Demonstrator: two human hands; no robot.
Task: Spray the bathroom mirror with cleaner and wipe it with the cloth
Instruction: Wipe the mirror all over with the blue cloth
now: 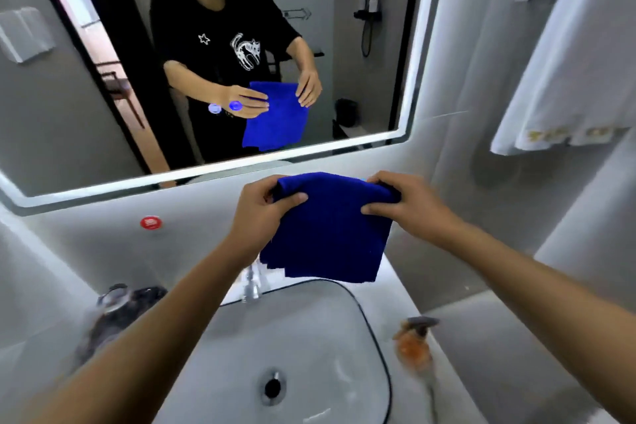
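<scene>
The blue cloth point(327, 234) is at the center of the frame, held up in the air above the sink point(309, 337) and below the lower edge of the mirror point(361, 45). It is folded into several layers and hangs downward from its top edge.

The left hand point(261, 213) grips the upper left corner of the cloth, thumb on the near face, fingers curled behind. The right hand point(402, 203) grips the upper right corner in the same way. Both hands are closed on the fabric; both forearms enter from the bottom of the frame.

The mirror fills the upper left and upper center of the frame and has a lit border. It reflects the person, the 2 hands and the cloth.

The faucet point(253, 282) stands just below the cloth's lower left edge. An orange pump bottle point(414, 344), blurred, stands at the lower right beside the sink. A white towel point(568, 62) hangs at the upper right.
</scene>
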